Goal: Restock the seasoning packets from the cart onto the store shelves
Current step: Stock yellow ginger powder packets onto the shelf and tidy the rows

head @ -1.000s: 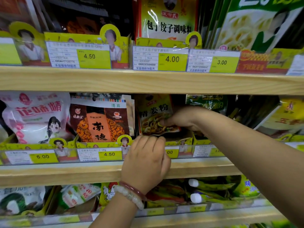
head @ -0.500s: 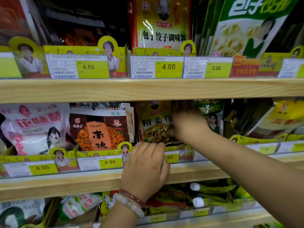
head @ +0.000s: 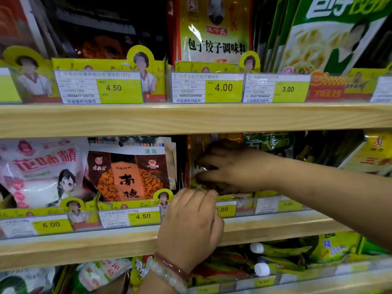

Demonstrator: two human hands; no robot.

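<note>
A yellow seasoning packet (head: 220, 137) stands upright in a row on the middle shelf (head: 84, 245), mostly hidden by my right hand (head: 239, 168). That hand reaches in from the right and lies across the packet's front, its fingers stretched to the left; the image is blurred there. My left hand (head: 191, 225), with bead bracelets at the wrist, curls its fingers over the yellow front rail of the shelf just below the packet, next to the 5.00 price tag. No cart is in view.
A brown-orange packet (head: 129, 172) and a pink-white bag (head: 42, 172) stand left of the yellow row, and a green packet (head: 269, 143) right of it. The upper shelf board (head: 191, 117) hangs close above. White-capped pouches (head: 275, 251) lie on the lower shelf.
My right hand turned from pinching the packet's edge to lying flat across its front, and the packet now stands further back and upright. The left hand stayed on the rail.
</note>
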